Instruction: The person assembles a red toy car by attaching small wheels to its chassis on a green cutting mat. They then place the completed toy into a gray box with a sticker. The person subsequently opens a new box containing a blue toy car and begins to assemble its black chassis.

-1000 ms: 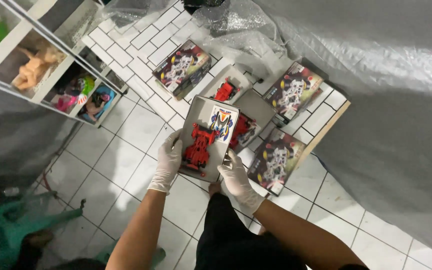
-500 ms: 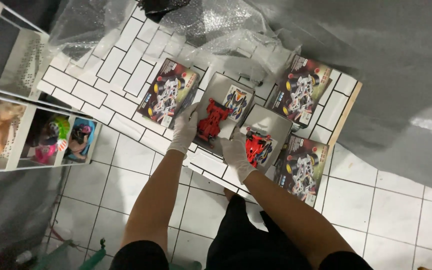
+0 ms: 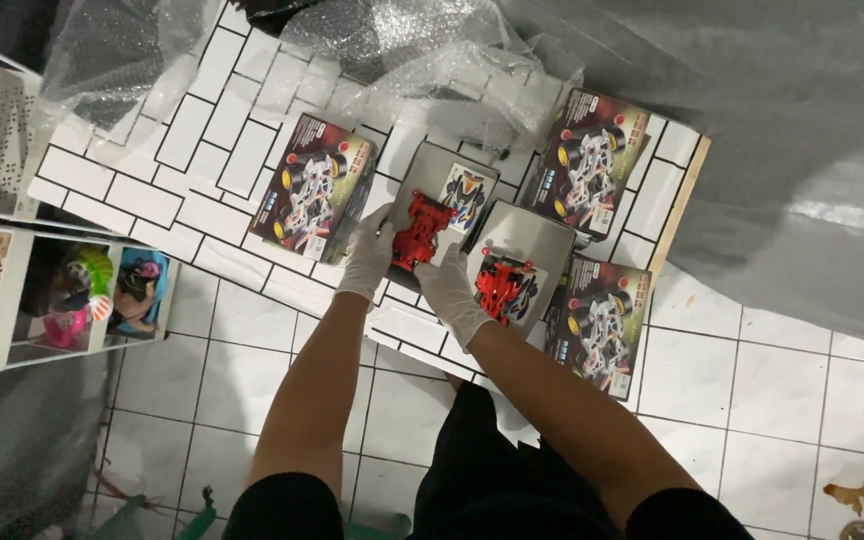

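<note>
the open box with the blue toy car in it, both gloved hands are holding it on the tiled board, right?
Not quite: the toy car in the open box is red, not blue, as the head view shows. The gloved left hand and right hand do hold it on the tiled board.

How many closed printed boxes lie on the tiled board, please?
3. One closed printed box lies left of the left hand, one at the board's far right corner, one at its near right edge. More may hide under the bubble wrap.
</note>
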